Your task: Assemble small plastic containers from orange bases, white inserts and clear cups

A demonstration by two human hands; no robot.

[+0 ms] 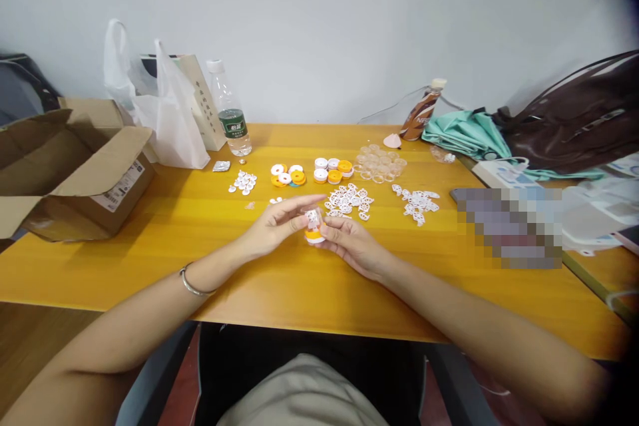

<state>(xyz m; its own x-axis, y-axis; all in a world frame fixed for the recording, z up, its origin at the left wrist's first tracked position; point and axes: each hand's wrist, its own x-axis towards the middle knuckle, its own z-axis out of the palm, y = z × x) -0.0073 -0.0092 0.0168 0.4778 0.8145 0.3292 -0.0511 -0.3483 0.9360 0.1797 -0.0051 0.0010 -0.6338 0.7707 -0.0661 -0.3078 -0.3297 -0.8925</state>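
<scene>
A small clear dome on an orange and white round base [314,235], with a white cut-out piece inside it, is held upright just above the table. My left hand [277,225] touches it from the left with the thumb, its fingers reaching over the far side. My right hand [355,247] grips the base from the right between thumb and fingers. Just beyond my hands lie white openwork pieces [348,200], and a second group of white pieces [418,204] is to the right. Orange and white discs [288,176], round bases [333,171] and clear cups [382,165] stand behind.
Small white knobs [243,182] lie left of the discs. An open cardboard box [100,193], plastic bag [172,123] and water bottle [233,121] stand at left. A drink bottle [421,113], green cloth [466,136], brown bag [574,113] and blurred flat object [509,229] are at right.
</scene>
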